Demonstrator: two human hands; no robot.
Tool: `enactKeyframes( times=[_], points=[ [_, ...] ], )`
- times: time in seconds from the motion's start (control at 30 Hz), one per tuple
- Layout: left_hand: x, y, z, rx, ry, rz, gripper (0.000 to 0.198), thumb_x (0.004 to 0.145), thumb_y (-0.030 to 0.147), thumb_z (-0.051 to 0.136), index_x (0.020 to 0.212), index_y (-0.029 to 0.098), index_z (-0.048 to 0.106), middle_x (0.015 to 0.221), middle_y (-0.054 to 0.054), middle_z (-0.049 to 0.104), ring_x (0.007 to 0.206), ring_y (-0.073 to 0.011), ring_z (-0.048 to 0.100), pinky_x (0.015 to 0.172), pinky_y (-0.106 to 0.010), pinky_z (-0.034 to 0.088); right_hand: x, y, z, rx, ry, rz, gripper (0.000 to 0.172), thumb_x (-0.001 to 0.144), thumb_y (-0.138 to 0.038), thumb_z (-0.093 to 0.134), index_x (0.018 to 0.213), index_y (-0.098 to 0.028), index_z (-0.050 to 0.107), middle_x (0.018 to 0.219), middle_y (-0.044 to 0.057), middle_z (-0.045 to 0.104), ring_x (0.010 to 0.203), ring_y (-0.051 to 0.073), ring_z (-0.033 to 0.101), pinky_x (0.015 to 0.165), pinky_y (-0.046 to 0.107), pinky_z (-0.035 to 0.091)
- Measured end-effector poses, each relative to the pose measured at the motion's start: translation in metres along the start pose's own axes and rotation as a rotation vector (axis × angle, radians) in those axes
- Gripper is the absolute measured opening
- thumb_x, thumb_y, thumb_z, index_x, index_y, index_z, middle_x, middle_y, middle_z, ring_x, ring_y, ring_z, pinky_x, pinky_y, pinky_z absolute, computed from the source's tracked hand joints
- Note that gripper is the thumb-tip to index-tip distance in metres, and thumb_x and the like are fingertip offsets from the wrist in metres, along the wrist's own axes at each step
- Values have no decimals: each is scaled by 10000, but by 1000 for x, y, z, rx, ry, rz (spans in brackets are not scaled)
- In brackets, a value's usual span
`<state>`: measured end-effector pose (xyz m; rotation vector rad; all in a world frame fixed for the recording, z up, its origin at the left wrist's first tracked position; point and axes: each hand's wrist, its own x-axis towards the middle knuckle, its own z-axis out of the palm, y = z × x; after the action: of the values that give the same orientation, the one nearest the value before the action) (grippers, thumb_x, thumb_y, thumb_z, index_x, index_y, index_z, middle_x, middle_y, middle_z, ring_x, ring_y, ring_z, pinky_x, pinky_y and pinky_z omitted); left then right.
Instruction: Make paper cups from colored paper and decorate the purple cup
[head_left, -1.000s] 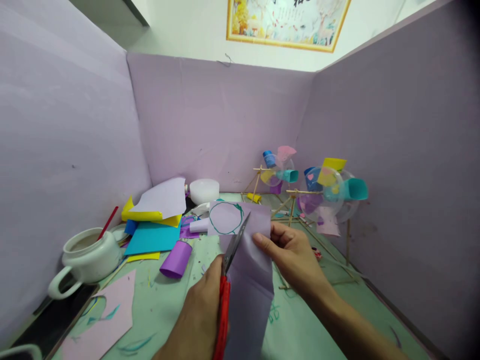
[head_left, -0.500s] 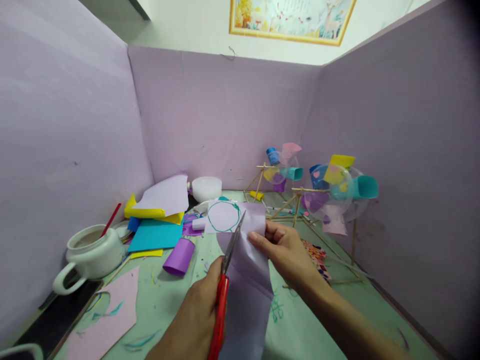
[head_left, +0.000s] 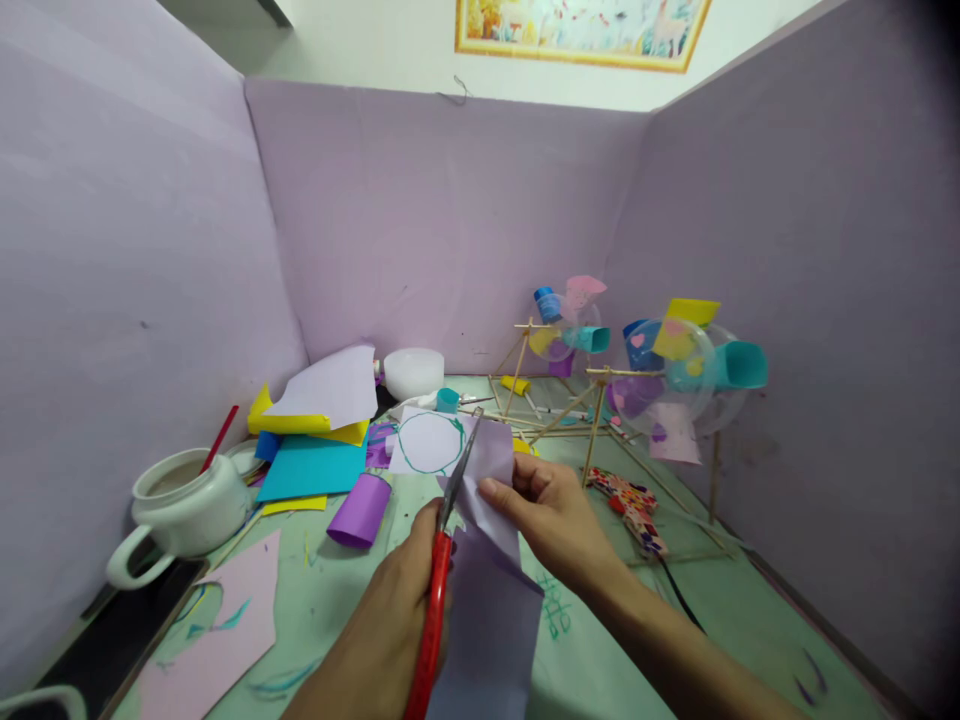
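My left hand point(head_left: 390, 620) is closed round red-handled scissors point(head_left: 439, 575), whose blades point up and away into a lilac paper sheet point(head_left: 484, 590). A green circle point(head_left: 427, 443) is drawn on the sheet's far end, just left of the blade tips. My right hand point(head_left: 551, 515) pinches the sheet's right edge between thumb and fingers, close beside the blades. The lower part of the sheet hangs down between my wrists.
A white pot point(head_left: 184, 510) with a red stick stands at left by a stack of coloured papers point(head_left: 311, 440) and a purple paper roll point(head_left: 360, 510). Two stick-and-cup wheel models point(head_left: 660, 375) stand at right. Lilac partition walls point(head_left: 442, 220) enclose the green table point(head_left: 622, 640).
The sheet has turned and shifted left, bringing the green circle further left of the blades. My right hand moved slightly left and down with it. The scissors stay in the cut.
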<state>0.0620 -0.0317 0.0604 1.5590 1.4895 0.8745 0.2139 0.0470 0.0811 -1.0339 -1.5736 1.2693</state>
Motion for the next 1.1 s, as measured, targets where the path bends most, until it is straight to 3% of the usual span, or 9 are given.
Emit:
enactKeyframes(
  times=[0.13,0.27,0.43,0.6,0.73,0.87,1.0,1.1],
  points=[
    [6,-1,2,22,8,9,309,884,294,366,1169,199,438,888,-51,649,793,-200,603,729,-308,470,2,1,3,50,11,6,212,663,-362,627,633,-161,567,587,-16,529,527,109,446,511,240,339],
    [14,-5,5,105,102,-24,317,826,224,391,1125,187,492,837,-50,664,697,-187,603,634,-286,457,4,0,0,67,9,14,213,652,-360,648,617,-165,569,579,-20,542,515,104,450,510,233,340],
    [22,-10,7,151,154,103,258,754,161,404,965,180,550,691,-24,638,579,-161,563,544,-253,422,9,5,-3,45,24,34,216,650,-371,653,635,-168,581,602,-4,581,530,121,488,509,239,362],
    [29,-9,8,92,187,166,100,782,250,433,755,201,516,589,3,577,502,-135,526,492,-238,422,14,15,-2,89,16,77,210,633,-358,673,647,-162,601,603,-5,604,520,113,501,506,233,379],
    [36,-10,4,-4,169,-1,209,802,359,425,828,182,532,547,29,523,420,-116,464,402,-225,392,18,19,-8,167,-13,87,249,619,-372,713,687,-151,623,591,-15,609,497,97,497,485,217,363],
    [28,-23,-15,59,224,-91,360,785,428,457,1006,164,562,535,47,521,397,-113,446,387,-218,357,25,13,-24,237,6,104,346,604,-425,748,795,-155,647,647,3,650,514,111,543,490,227,398],
    [10,-50,-47,244,342,-188,416,804,446,479,1152,228,553,806,-16,697,706,-198,641,623,-279,472,43,-7,-30,249,-21,52,281,617,-403,752,763,-182,658,633,-9,648,504,112,547,477,223,396],
    [-2,-70,-66,378,450,-343,382,826,405,466,1165,252,557,942,-48,725,869,-253,663,717,-315,467,69,-27,-17,316,-79,38,202,615,-334,752,711,-189,649,596,-24,625,483,104,533,454,210,378]
  ],
)
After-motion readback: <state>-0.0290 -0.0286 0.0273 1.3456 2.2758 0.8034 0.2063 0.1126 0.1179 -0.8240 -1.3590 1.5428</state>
